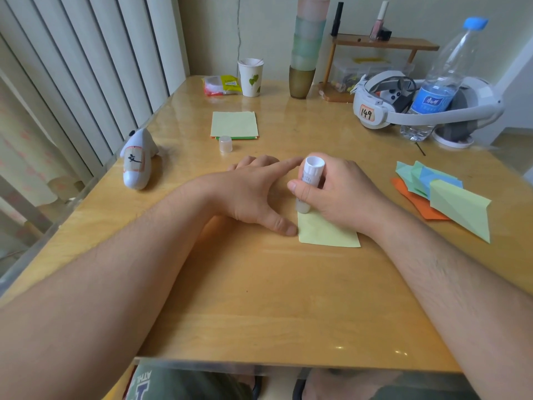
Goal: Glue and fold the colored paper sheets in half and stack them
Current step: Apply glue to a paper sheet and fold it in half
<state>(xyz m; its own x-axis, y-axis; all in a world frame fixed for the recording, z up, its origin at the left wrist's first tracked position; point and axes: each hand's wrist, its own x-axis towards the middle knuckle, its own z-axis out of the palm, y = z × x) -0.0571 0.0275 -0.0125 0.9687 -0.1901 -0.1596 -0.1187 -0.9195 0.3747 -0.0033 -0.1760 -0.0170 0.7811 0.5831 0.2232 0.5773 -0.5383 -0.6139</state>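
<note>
A pale yellow-green paper sheet [328, 233] lies flat in the middle of the wooden table [259, 298]. My right hand [340, 194] grips a white glue stick [307, 184], whose tip touches the sheet's left part. My left hand [256, 194] lies flat, its thumb and forefinger pressing at the sheet's left edge. The stick's clear cap [225, 143] stands farther back. Behind it lies a stack of flat sheets [234, 124], pale green on top. At the right rests a pile of folded papers [444, 197] in green, blue and orange.
A white toy figure [138, 161] lies at the left. At the back stand a paper cup [250, 77], a snack packet [220, 85], stacked tumblers [307, 47] and a small wooden shelf [383, 43]. A white headset [409, 102] and a water bottle [444, 82] fill the back right.
</note>
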